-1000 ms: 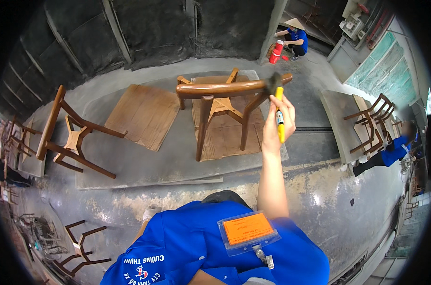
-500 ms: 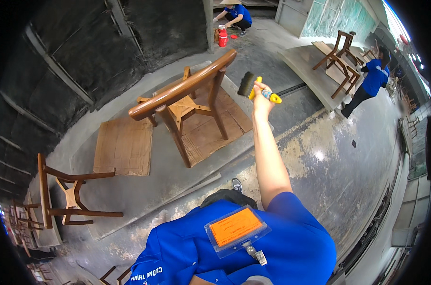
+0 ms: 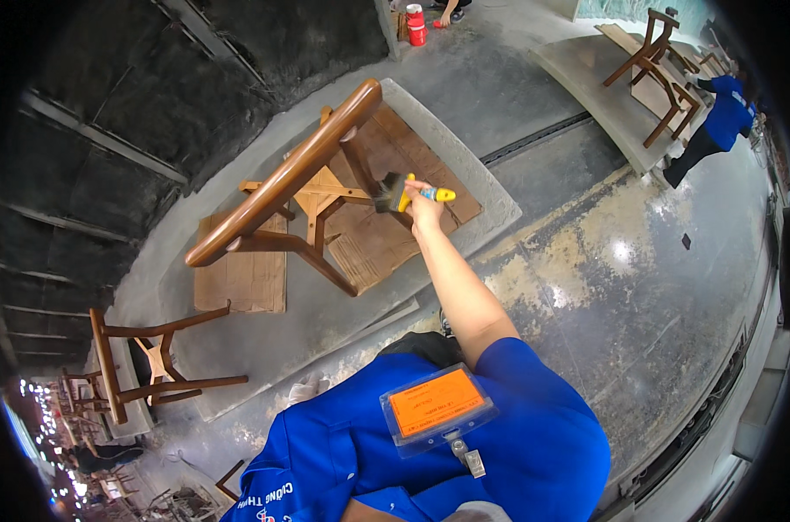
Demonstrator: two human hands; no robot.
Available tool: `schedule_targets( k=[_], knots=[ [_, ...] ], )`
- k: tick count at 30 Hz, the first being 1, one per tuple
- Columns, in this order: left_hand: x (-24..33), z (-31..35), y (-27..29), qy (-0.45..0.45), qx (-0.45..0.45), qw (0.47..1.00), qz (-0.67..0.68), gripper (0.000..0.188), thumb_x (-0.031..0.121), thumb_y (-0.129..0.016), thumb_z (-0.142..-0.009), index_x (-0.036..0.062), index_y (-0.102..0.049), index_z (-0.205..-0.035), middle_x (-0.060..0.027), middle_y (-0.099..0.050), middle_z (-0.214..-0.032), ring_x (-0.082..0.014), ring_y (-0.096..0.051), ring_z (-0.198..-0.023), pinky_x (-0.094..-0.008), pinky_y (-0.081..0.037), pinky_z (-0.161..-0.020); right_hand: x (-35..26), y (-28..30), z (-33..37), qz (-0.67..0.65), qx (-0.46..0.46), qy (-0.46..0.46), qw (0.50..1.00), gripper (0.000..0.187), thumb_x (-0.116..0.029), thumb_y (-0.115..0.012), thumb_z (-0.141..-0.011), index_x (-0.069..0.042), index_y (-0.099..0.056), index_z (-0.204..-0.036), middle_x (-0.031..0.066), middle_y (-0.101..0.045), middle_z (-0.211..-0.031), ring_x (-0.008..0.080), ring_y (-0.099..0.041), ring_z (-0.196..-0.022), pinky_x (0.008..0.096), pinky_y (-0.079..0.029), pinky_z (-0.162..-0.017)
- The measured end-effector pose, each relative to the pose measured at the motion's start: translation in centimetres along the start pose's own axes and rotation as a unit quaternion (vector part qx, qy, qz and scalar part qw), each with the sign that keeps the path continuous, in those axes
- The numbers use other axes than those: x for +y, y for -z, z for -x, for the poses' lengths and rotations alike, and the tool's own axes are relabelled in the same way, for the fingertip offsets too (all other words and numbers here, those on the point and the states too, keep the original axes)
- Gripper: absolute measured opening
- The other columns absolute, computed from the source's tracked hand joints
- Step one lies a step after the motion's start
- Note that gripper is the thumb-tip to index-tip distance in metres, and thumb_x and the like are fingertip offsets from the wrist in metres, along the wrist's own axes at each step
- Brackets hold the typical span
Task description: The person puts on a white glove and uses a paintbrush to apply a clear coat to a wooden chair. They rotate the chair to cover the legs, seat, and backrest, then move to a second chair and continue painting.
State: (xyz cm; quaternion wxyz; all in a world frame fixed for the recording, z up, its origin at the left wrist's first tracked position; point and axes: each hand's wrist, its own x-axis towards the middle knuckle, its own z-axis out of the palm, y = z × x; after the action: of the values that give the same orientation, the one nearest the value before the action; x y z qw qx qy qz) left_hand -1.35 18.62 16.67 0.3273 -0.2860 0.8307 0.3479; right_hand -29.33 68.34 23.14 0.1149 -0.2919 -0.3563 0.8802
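Observation:
In my right hand (image 3: 424, 207) is a wide paintbrush (image 3: 404, 195) with dark bristles and a yellow handle. Its bristles overlap the near leg of a brown wooden chair frame (image 3: 299, 174); whether they touch the wood I cannot tell. The frame has a thick curved top rail, and a paler crosspiece (image 3: 323, 189) shows between its legs. Brown cardboard (image 3: 386, 244) lies beneath the chair on a grey slab (image 3: 490, 204). My left hand is outside the picture.
A second chair frame (image 3: 109, 365) stands at lower left. Another piece of cardboard (image 3: 251, 283) lies beside the slab's middle. At far right a person in blue (image 3: 730, 113) is by a platform (image 3: 586, 78) holding another chair frame (image 3: 652, 61). A red jug (image 3: 415, 26) stands far back.
My right hand has brought the paintbrush left and down, from beside the chair to its near leg. The view has shifted, and the far person has partly left the picture.

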Motion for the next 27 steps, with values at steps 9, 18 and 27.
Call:
schedule_targets(
  k=[9,18,27],
  knots=[
    [3.7,-0.1,-4.5,0.029,-0.009,0.986,0.164,0.063,0.054,-0.069,-0.099,0.0005,-0.070,-0.133,-0.0114,-0.077,-0.122,-0.0206,-0.068,-0.119,-0.0315,-0.049,-0.103,-3.2,2.2,-3.3,-0.123,-0.123,-0.147,0.974,0.025,-0.010,-0.071,-0.101,-0.008,-0.066,-0.125,0.0128,-0.073,-0.122,0.0277,-0.072,-0.112,0.0484,-0.063,-0.094],
    [4.6,3.7,-5.5,0.024,0.017,1.000,0.009,0.065,0.046,-0.071,-0.099,0.0026,-0.060,-0.147,-0.0107,-0.070,-0.138,-0.0254,-0.064,-0.130,-0.0345,-0.050,-0.106,-7.5,2.4,-7.9,-0.199,-0.331,-0.094,0.918,0.021,-0.008,-0.073,-0.099,-0.007,-0.070,-0.119,0.0099,-0.074,-0.119,0.0238,-0.073,-0.107,0.0431,-0.064,-0.090],
    [3.3,4.2,-6.3,0.062,0.044,0.993,0.092,0.062,0.046,-0.075,-0.098,0.0020,-0.064,-0.141,-0.0109,-0.071,-0.135,-0.0226,-0.064,-0.127,-0.0352,-0.049,-0.107,-4.7,2.2,-5.5,0.066,-0.139,-0.007,0.988,0.019,-0.009,-0.073,-0.100,-0.010,-0.070,-0.119,0.0070,-0.074,-0.118,0.0217,-0.072,-0.105,0.0390,-0.061,-0.086]
  ],
)
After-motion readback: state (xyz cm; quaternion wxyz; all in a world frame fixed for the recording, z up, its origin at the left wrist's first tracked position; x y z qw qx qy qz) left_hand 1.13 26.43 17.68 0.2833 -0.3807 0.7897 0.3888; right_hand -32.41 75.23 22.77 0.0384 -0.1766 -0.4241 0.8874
